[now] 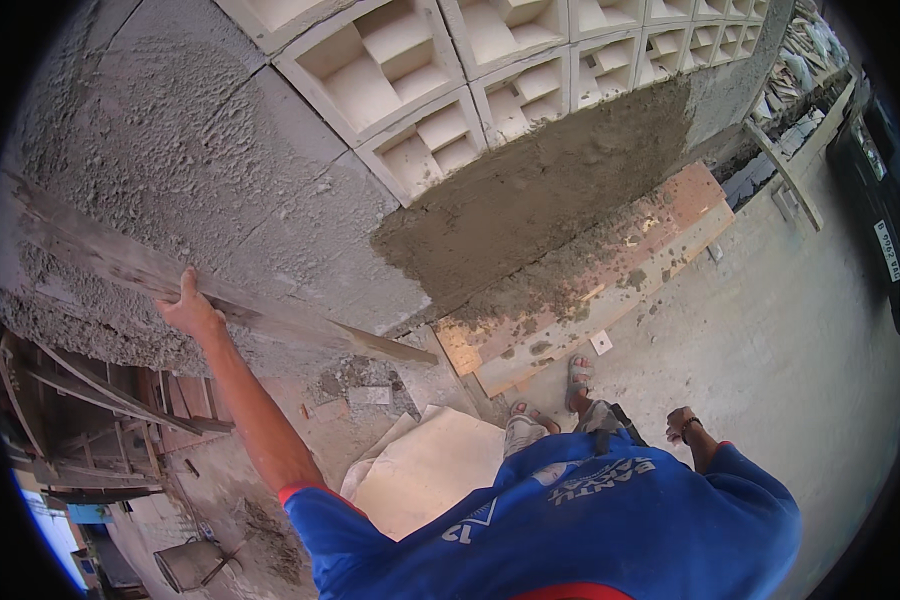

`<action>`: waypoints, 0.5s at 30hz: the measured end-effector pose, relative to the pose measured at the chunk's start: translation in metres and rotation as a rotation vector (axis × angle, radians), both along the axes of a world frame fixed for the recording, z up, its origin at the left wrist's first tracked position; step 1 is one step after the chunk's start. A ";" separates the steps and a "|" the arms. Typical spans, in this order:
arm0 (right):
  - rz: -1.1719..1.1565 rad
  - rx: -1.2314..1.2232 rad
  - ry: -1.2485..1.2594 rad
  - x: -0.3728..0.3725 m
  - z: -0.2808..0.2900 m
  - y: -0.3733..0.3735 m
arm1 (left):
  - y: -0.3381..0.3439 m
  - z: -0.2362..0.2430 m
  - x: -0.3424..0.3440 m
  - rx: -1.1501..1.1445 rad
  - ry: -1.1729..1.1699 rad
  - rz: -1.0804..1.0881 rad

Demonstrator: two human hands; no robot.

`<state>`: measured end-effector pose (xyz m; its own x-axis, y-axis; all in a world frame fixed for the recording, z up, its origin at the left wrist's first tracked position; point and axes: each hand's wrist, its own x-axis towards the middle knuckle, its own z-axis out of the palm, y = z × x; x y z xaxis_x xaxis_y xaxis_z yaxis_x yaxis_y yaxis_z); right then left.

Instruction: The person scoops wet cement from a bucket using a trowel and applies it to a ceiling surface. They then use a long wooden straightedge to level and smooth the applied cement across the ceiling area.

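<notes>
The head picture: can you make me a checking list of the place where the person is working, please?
Surface: rough grey plaster wall, with a dark, damp-looking mortar patch below cream square vent blocks.
Job's things: long grey-brown wooden plank, slanting in front of the wall; flat pinkish wooden board, spattered with mortar.
Clutter: large pale flat sheet and grey rectangular block on the ground.
Grip: left hand holds the plank; right hand is beside the body, nothing seen in it.
Cables: nothing seen.
Surroundings: black vehicle at right; grey round bucket at lower left.
</notes>
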<state>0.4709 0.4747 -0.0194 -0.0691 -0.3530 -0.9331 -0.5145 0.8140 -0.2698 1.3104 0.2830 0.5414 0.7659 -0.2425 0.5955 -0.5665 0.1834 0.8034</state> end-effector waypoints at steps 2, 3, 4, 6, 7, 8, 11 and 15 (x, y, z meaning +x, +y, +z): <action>0.152 -0.128 0.037 0.048 0.029 -0.038 | 0.006 0.015 -0.028 -0.062 0.019 -0.054; 0.198 -0.206 0.047 0.070 0.046 -0.055 | -0.002 0.015 -0.051 -0.088 0.057 -0.102; 0.231 -0.281 0.042 0.096 0.061 -0.076 | -0.011 0.018 -0.078 -0.074 0.092 -0.163; 0.270 -0.437 -0.052 0.173 0.094 -0.128 | -0.014 0.044 -0.126 -0.082 0.134 -0.246; 0.276 -0.486 -0.127 0.213 0.113 -0.152 | -0.022 0.048 -0.140 -0.078 0.113 -0.252; 0.266 -0.505 -0.226 0.256 0.131 -0.173 | -0.030 0.053 -0.153 -0.073 0.086 -0.257; 0.181 -0.443 -0.526 0.375 0.174 -0.219 | -0.057 0.052 -0.178 -0.090 0.031 -0.297; -0.171 -0.182 -0.824 0.477 0.186 -0.259 | -0.091 0.045 -0.223 -0.049 -0.002 -0.331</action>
<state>0.9484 0.2157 0.1665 0.5392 -0.5488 -0.6388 0.0289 0.7702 -0.6372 1.0875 0.1925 0.5860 0.6493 -0.4490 0.6139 -0.4713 0.3959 0.7881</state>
